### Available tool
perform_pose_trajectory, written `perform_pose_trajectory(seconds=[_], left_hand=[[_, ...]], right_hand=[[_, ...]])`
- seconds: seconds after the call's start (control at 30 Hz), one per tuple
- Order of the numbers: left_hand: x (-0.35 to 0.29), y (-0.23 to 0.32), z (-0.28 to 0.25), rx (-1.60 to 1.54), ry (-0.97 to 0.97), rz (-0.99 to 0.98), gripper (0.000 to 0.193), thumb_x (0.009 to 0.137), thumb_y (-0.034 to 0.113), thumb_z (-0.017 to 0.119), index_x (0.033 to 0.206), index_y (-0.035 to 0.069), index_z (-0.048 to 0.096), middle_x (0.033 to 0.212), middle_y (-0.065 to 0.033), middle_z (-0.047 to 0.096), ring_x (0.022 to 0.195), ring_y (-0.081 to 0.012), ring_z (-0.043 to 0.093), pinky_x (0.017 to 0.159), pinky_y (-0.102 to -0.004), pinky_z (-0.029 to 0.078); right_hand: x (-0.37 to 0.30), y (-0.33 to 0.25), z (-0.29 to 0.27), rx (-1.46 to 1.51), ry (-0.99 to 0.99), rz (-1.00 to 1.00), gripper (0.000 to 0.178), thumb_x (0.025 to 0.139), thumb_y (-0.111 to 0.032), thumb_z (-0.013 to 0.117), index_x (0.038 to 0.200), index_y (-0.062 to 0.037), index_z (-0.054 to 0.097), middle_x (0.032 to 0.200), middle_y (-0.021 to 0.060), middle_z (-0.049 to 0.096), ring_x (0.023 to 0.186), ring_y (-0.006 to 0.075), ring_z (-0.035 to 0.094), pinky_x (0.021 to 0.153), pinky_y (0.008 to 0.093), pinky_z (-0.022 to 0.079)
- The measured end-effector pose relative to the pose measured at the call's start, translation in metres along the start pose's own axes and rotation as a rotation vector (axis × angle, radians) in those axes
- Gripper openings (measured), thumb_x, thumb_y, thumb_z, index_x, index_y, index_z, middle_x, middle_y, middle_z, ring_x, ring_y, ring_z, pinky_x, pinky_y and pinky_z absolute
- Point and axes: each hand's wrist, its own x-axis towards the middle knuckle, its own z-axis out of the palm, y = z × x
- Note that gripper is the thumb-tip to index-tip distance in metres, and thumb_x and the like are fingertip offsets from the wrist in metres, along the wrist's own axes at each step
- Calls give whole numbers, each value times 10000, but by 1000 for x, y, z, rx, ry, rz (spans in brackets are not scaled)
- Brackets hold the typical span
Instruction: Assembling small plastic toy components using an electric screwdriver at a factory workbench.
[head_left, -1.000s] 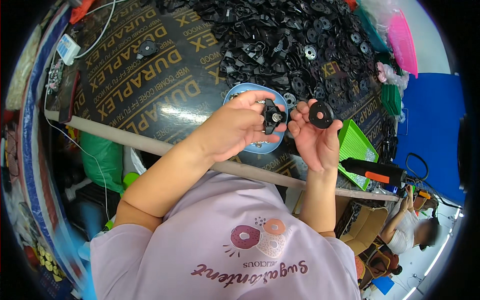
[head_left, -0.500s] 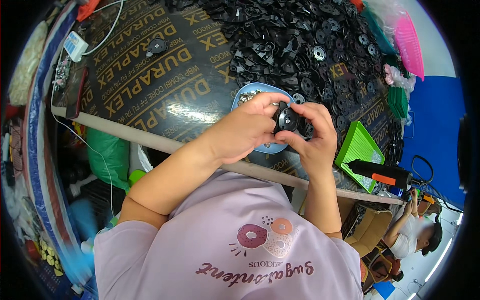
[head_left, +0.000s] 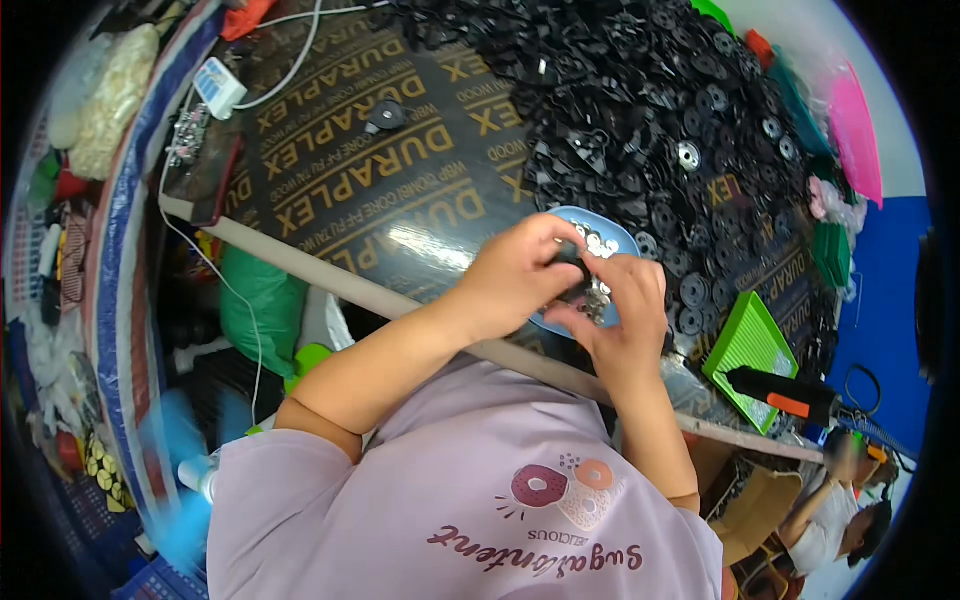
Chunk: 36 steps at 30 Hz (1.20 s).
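A black plastic part is held between my two hands above a light blue bowl, mostly hidden by the fingers. My left hand is closed with its fingers curled around the part's left side. From the right, my right hand grips it between the thumb and bent fingers. Small shiny metal pieces lie in the bowl just behind and beneath the hands.
A big heap of black plastic parts covers the table's far right. One loose black part lies at the left. On the right are a green tray and a black-and-orange glue gun. A phone rests near the left edge.
The view has shifted, so the table and bowl appear lower and farther right. Between my hands, the black part has tilted; its round face no longer shows.
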Motion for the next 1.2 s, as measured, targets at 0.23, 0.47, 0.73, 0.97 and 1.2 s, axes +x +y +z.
perform_pose_trajectory(seconds=[0.23, 0.47, 0.73, 0.97, 1.2], left_hand=[[-16, 45, -169, 810, 763, 237, 262, 841, 26, 676, 1098, 59, 640, 913, -49, 670, 783, -113, 624, 693, -256, 500], [-3, 47, -236, 759, 868, 145, 407, 779, 105, 770, 1136, 15, 595, 963, -77, 679, 857, -157, 634, 767, -280, 488], [37, 29, -77, 1422, 534, 642, 217, 735, 177, 755, 894, 41, 698, 924, -141, 666, 921, -338, 588, 854, -427, 463], [66, -6, -30, 1363, 584, 350, 248, 710, 244, 808, 801, 50, 684, 889, -117, 597, 929, -316, 522, 838, -400, 445], [68, -5, -27, 1220, 513, 589, 194, 739, 110, 755, 834, 37, 603, 970, -92, 654, 981, -289, 575, 844, -393, 475]], right_hand=[[-10, 36, -20, -81, 92, 135, 458, 599, -61, 852, 1014, -64, 659, 1053, 98, 614, 977, 304, 550, 840, 389, 455], [16, 43, -18, -276, 91, 89, 362, 656, -71, 809, 989, -58, 668, 1032, 96, 580, 1019, 315, 508, 890, 411, 420], [8, 20, -12, -275, -247, 88, 359, 600, -110, 833, 937, -106, 708, 959, 44, 620, 991, 260, 537, 855, 412, 393], [-2, 36, 4, -374, -171, 71, 139, 708, -81, 743, 824, -114, 675, 897, 19, 615, 915, 254, 537, 831, 412, 370], [0, 40, -10, -344, -109, 45, 29, 749, -84, 682, 768, -102, 694, 839, 26, 594, 893, 250, 527, 825, 433, 362]])
